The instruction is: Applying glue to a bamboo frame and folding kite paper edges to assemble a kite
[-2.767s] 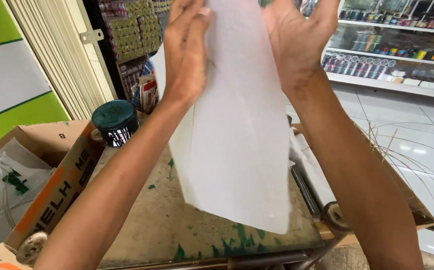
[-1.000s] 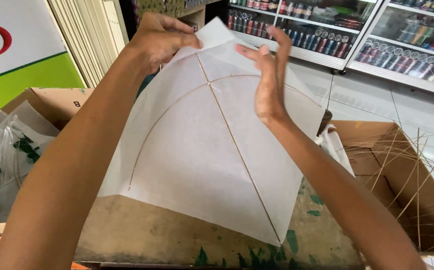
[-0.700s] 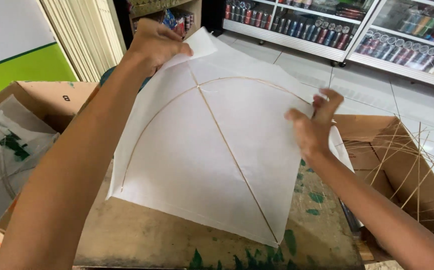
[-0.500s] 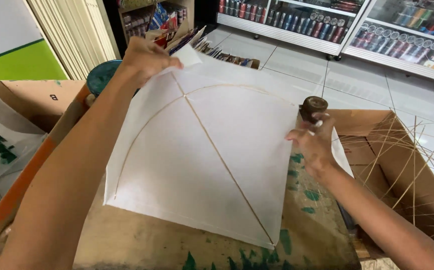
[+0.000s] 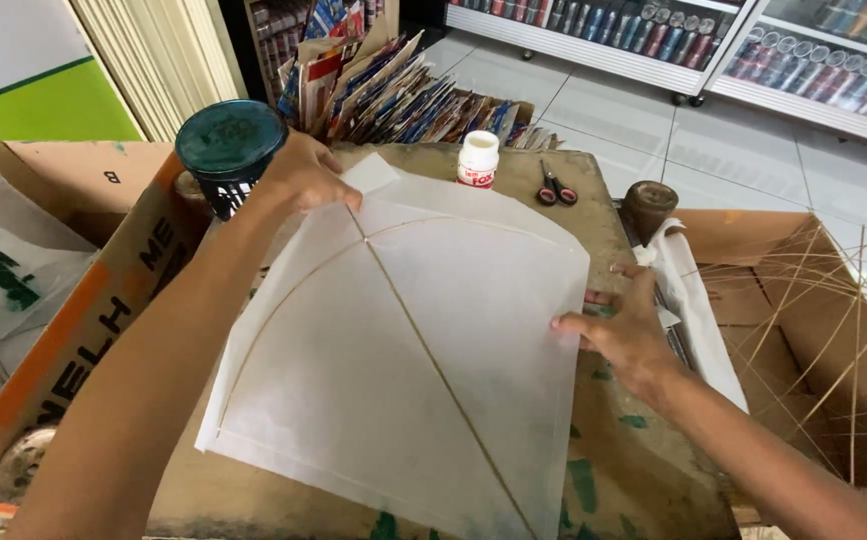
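A white paper kite (image 5: pixel 403 360) with a thin bamboo spine and a bowed cross stick lies flat on a worn brown work table (image 5: pixel 613 470). My left hand (image 5: pixel 303 175) pinches the kite's top corner at the far side. My right hand (image 5: pixel 623 325) rests on the kite's right corner, fingers spread and pressing the edge down. A white glue bottle (image 5: pixel 477 160) and small red-handled scissors (image 5: pixel 553 188) stand just beyond the kite.
A dark green can (image 5: pixel 230 145) sits by my left hand. Cardboard boxes stand on both sides; the right one (image 5: pixel 803 330) holds thin bamboo sticks. A brown jar (image 5: pixel 648 208), a white paper roll (image 5: pixel 698 310) and stacked kites (image 5: pixel 393 90) lie around. Shop shelves line the back.
The kite came down from being held up in the air and now lies flat on the table. My right hand slid from its middle to the right corner.
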